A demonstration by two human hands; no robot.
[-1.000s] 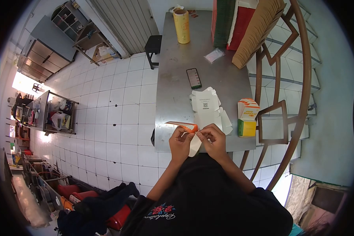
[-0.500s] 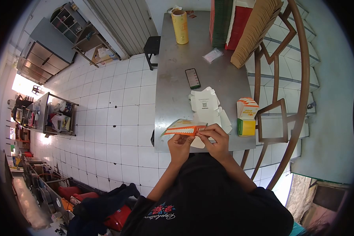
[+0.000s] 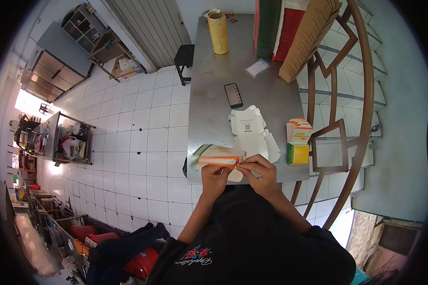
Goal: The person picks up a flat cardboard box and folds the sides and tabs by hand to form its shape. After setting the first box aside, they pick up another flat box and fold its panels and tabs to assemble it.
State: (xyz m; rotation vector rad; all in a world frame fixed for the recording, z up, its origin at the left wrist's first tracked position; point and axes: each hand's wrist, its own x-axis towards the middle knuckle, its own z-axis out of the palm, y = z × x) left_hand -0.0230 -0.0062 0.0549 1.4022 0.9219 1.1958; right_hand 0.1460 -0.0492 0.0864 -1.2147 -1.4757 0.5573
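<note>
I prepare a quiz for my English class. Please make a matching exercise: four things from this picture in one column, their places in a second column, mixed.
Things:
1 phone
2 yellow film roll
3 orange carton
4 stack of cartons

Places:
A held by left hand and right hand
B far end of the table
C right table edge, near the railing
D middle of the table

Pairs: 1-D; 2-B; 3-A; 4-C

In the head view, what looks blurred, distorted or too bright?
Head view: the carton in the left hand and right hand is motion-blurred; the fisheye lens curves the table and railing and darkens the corners; the patch at far left is overexposed.
</note>
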